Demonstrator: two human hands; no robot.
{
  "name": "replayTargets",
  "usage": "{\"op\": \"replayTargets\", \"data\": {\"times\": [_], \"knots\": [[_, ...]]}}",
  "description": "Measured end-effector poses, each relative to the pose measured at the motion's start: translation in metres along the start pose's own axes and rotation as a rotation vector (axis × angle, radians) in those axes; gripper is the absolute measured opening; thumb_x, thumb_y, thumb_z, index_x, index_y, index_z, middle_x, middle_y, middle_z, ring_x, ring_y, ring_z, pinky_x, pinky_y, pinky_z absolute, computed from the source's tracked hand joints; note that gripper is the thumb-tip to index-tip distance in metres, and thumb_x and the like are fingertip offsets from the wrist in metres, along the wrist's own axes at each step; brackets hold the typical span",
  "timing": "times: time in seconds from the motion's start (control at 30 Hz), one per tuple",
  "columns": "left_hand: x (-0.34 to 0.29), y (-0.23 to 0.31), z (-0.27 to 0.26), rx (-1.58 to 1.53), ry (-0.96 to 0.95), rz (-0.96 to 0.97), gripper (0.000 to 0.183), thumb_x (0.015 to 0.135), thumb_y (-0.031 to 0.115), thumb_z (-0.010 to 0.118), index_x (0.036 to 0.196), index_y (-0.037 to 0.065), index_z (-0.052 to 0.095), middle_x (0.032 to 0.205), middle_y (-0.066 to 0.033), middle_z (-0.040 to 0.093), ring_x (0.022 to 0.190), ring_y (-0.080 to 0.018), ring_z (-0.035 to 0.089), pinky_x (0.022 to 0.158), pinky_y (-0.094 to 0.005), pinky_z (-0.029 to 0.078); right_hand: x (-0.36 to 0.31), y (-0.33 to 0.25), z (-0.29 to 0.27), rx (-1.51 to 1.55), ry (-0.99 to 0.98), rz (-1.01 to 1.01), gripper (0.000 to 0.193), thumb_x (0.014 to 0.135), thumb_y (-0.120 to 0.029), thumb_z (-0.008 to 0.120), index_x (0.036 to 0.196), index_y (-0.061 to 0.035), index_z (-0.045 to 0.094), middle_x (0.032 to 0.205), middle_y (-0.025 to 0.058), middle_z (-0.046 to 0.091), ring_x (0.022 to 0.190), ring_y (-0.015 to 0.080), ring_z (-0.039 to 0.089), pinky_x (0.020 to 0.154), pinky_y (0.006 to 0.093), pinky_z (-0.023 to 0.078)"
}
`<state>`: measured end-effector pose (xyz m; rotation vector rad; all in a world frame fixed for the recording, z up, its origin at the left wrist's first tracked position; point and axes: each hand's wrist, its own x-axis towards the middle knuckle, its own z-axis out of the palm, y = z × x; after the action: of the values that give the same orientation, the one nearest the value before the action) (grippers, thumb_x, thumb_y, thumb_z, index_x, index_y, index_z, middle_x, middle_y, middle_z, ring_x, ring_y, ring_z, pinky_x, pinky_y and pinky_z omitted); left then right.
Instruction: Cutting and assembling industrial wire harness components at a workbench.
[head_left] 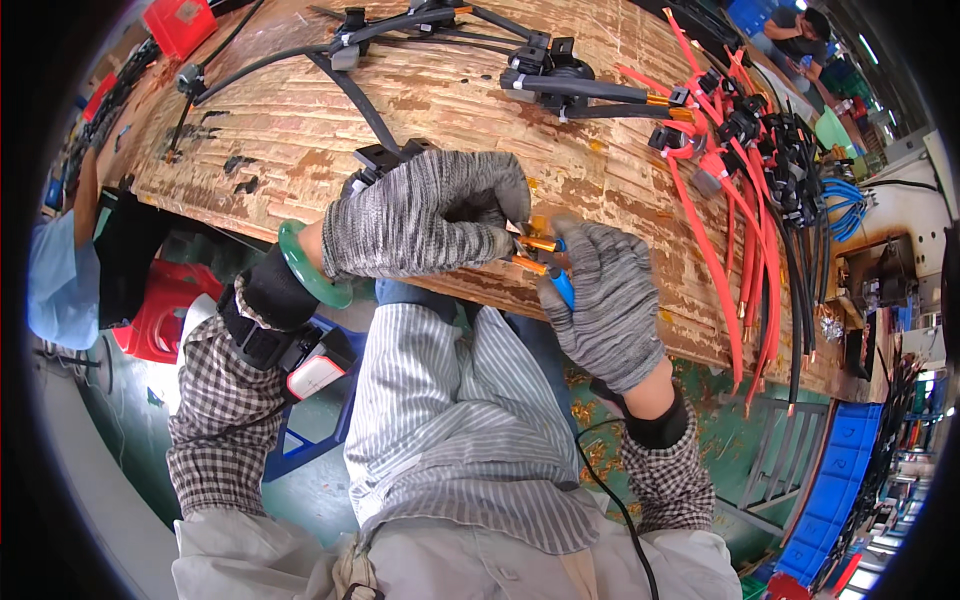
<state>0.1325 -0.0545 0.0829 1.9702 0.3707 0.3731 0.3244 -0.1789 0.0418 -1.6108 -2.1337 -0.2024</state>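
Note:
My right hand (608, 300), in a grey knitted glove, is wrapped round a pair of pliers (562, 286) with orange and blue handles. The tool's head points left, toward the fingertips of my left hand (425, 215). That hand wears the same kind of glove and is closed in a pinch close to the pliers' head. What it pinches is hidden by the fingers. Just behind my left hand, a black connector (376, 158) on a black cable (355, 100) lies on the worn wooden table (280, 130). Both hands are above the table's near edge.
Black cable assemblies (570, 88) with connectors lie across the far side. A heap of red cables (735, 210) and black connectors fills the right. Blue bins (832, 490) stand at lower right. Another person (70, 260) is at far left, by a red stool (168, 310); one more person (800, 38) is far right.

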Motion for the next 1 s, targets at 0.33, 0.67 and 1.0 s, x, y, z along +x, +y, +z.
{"op": "replayTargets", "data": {"times": [0.33, 0.67, 1.0], "knots": [[-0.009, -0.017, -0.004, 0.523, 0.104, 0.260, 0.019, 0.086, 0.014, 0.054, 0.094, -0.003, 0.058, 0.085, -0.0115, 0.061, 0.079, -0.0208, 0.059, 0.071, -0.0290, 0.046, 0.004, -0.001, 0.017, 0.017, 0.010, 0.122, 0.053, 0.078, -0.022, 0.057, 0.122, 0.0018, 0.039, 0.099, 0.0185, 0.051, 0.089, 0.0333, 0.051, 0.078, 0.0419, 0.045], [-0.002, -0.004, 0.004, 0.094, 0.206, -0.022, 0.024, 0.087, 0.018, 0.054, 0.095, -0.003, 0.060, 0.075, -0.0095, 0.059, 0.067, -0.0162, 0.057, 0.060, -0.0280, 0.044, 0.009, -0.002, 0.011, -0.174, 0.061, 0.112, 0.047, 0.082, -0.021, 0.055, 0.118, 0.0054, 0.042, 0.096, 0.0199, 0.053, 0.087, 0.0319, 0.054, 0.075, 0.0397, 0.047], [-0.001, -0.004, 0.002, -0.020, 0.228, 0.049, 0.023, 0.086, 0.019, 0.055, 0.090, -0.004, 0.061, 0.072, -0.0106, 0.057, 0.062, -0.0175, 0.056, 0.058, -0.0282, 0.044, 0.009, 0.002, -0.004, 0.133, 0.011, 0.034, 0.047, 0.083, -0.021, 0.053, 0.122, 0.0003, 0.040, 0.104, 0.0184, 0.052, 0.093, 0.0313, 0.052, 0.080, 0.0392, 0.046]]}}
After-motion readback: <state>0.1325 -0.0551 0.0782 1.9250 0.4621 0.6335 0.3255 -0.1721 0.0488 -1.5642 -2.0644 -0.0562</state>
